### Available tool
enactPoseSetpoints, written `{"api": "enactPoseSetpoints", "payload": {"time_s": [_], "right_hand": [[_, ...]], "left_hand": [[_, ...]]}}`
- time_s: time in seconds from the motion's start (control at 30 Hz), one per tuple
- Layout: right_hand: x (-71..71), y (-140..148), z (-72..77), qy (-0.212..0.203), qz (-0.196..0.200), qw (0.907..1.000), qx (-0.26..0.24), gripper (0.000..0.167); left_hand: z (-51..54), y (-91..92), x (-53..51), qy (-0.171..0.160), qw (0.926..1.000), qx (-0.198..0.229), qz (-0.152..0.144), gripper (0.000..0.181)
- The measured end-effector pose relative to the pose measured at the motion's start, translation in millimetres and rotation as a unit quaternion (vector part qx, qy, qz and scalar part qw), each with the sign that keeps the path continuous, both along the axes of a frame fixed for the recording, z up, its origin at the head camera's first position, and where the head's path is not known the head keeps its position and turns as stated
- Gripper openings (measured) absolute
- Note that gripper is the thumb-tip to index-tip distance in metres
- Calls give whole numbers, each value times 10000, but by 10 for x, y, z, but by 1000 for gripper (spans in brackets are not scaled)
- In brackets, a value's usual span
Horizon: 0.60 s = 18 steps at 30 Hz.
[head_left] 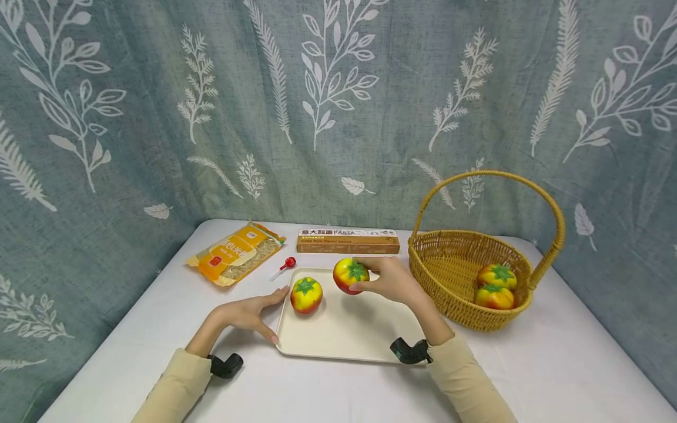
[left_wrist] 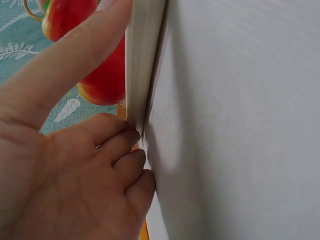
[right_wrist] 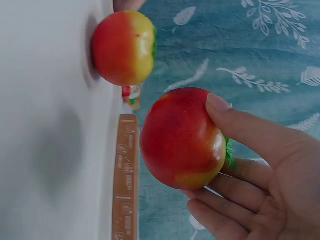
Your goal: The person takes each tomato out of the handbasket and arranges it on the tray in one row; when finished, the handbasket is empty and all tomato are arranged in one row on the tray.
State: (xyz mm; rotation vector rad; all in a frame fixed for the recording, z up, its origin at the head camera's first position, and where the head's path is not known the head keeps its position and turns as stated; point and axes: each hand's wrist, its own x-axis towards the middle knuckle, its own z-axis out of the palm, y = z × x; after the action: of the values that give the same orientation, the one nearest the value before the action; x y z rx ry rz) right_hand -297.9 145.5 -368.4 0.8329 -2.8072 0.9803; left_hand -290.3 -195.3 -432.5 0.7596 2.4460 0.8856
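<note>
A red-and-yellow tomato-like fruit (head_left: 349, 275) with a green leafy top is raised above the cream tray (head_left: 349, 341). My right hand (head_left: 388, 281) holds this fruit between thumb and fingers, and in the right wrist view the held fruit (right_wrist: 182, 140) hangs apart from the tray's surface. Another such fruit (head_left: 306, 295) sits on the left part of the tray. My left hand (head_left: 245, 312) rests at the tray's left edge, thumb near the front corner and fingertips farther back. In the left wrist view, its fingers (left_wrist: 117, 145) touch the tray's outer side.
A wicker basket (head_left: 441, 294) with a tall handle stands at the right, two similar fruits (head_left: 496, 276) inside. Behind the tray lies a pasta box (head_left: 348, 242). At the back left are an orange food packet (head_left: 238, 252) and a red lollipop (head_left: 288, 263). A patterned curtain surrounds the white table.
</note>
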Motion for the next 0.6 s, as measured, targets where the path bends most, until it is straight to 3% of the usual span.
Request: {"api": "enactPoseSetpoints", "payload": {"time_s": [0.3, 0.6], "right_hand": [[-36, -123, -208, 10, 135, 9991, 413, 54], [-40, -181, -281, -25, 329, 9980, 543, 55]], "left_hand": [[7, 22, -6, -74, 10000, -39, 32, 112], [-2, 8, -3, -97, 9999, 15, 32, 112]]}}
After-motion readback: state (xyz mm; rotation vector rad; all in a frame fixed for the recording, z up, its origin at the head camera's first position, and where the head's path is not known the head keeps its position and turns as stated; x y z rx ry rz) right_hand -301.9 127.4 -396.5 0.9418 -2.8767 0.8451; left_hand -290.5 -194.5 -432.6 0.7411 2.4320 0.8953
